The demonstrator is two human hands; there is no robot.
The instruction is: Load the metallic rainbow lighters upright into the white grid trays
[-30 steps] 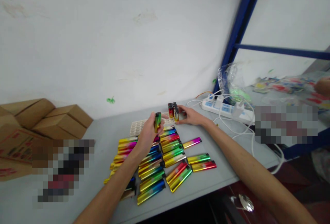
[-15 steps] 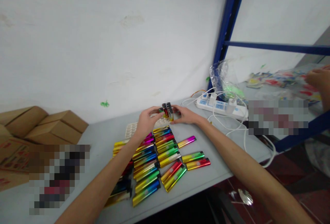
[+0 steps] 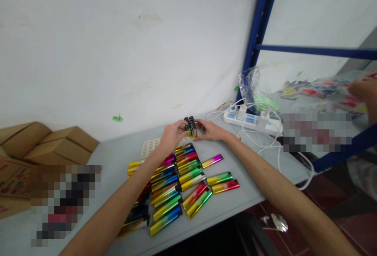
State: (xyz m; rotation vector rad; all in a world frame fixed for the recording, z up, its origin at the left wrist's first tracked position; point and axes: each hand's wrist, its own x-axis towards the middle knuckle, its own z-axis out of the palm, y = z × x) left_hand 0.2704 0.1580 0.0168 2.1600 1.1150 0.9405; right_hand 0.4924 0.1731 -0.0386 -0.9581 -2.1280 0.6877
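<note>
Drawn rightward since a second ago, the left hand (image 3: 172, 134) brings a green lighter (image 3: 188, 128), earlier held apart, to a small cluster of upright lighters (image 3: 193, 127), while the right hand (image 3: 212, 131) remains at the cluster's other side. Behind them spreads a scuffed white wall (image 3: 118, 52), above a grey counter (image 3: 224, 205). A blue rack (image 3: 255, 32) rises at right, where another person's hand (image 3: 365, 89) hangs near colorful items (image 3: 312, 90) too blurred to make out. Brown cardboard boxes (image 3: 59, 146) are piled at the counter's left. Metallic lighters (image 3: 190, 179) lie flat in slanting columns near the middle, gold at one end and blue, green, red or magenta at the other; a few lie apart to the right, and the left forearm hides some from view. A white power strip (image 3: 250, 120), tangled with white cables (image 3: 279, 165), sits near the rack beside a clear plastic bag (image 3: 250, 85). Of the two hands at the cluster, the left pinches the green lighter between thumb and fingers; the right curves with thumb and fingers parted, its grip impossible to confirm. Partly behind the left hand lies a pale tray (image 3: 150, 147) with round pockets. The upright cluster stands between the hands, black tops up, by the tray's right end.
</note>
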